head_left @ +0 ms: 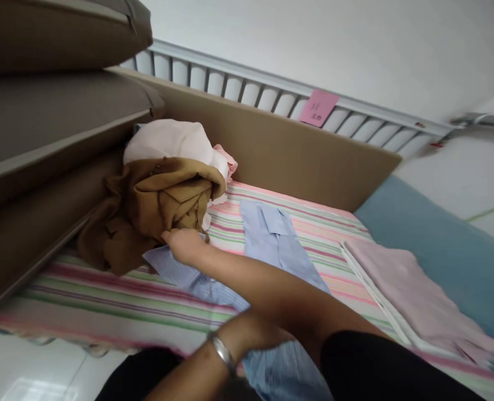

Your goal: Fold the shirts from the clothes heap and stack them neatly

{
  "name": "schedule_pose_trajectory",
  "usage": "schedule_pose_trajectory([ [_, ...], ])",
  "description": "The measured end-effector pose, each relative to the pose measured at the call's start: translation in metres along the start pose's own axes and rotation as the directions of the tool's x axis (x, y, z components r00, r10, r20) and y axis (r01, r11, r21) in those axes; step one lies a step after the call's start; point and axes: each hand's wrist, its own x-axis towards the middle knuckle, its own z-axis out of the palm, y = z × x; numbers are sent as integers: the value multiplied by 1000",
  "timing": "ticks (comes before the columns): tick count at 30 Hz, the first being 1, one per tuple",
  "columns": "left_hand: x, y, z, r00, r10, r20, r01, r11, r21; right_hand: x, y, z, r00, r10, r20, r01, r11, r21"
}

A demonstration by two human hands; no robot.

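Right hand [185,246] pinching striped shirt [174,273], left hand [265,333], fingers hidden, grip unclear

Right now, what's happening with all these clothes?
A person bends both arms over a striped sheet. The right hand is curled at a blue striped garment, beside crumpled brown cloth; exactly what its grip holds is hard to see. The left hand is lower down, by more blue cloth. A pale pink garment lies to the right.
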Motion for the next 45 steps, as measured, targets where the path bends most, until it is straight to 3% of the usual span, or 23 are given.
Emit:
schedule_pose_trajectory([
  [2,-2,0,-20,991,-55,124,24,971,239,-1,14,-11,1000,21,0,-21,1000,20],
  [4,-5,-2,-40,964,-177,196,68,883,464,-17,33,-38,997,33,-76,-23,991,135],
  [7,-14,-7,-62,957,-255,138,103,742,663,-63,60,-93,974,115,-195,-21,905,424],
  [9,-18,-11,-69,971,-235,53,124,676,727,-103,76,-129,945,243,-217,-58,780,623],
  [11,-18,-14,-71,985,-172,-12,117,617,778,-144,90,-157,889,394,-232,-73,623,779],
  [14,-11,-18,-66,997,-50,-57,75,567,821,-197,111,-182,773,568,-283,28,414,910],
  [17,-1,-20,-53,999,18,-26,11,566,825,-239,131,-194,654,687,-316,145,297,944],
  [23,8,-31,-29,989,-11,146,-108,616,781,-300,173,-196,318,916,-247,280,158,947],
  [27,9,-41,-25,957,-192,216,-5,736,677,-331,202,-186,155,968,-200,353,135,926],
  [29,11,-42,-24,941,-261,214,64,762,645,-343,215,-178,99,980,-175,350,131,927],
  [31,15,-39,-20,940,-253,229,63,788,612,-353,226,-169,42,989,-143,341,121,932],
  [34,24,-34,-13,967,-83,242,-61,842,535,-364,242,-160,-33,995,-95,348,100,932],
  [37,35,-38,-7,985,30,171,-116,846,520,-372,260,-160,-78,992,-100,355,122,927],
  [42,49,-63,-5,984,-82,161,-30,805,593,-385,285,-141,-191,966,-174,79,192,978],
  [45,60,-79,-11,980,-145,134,36,797,604,-395,294,-116,-199,965,-171,-81,158,984],
])
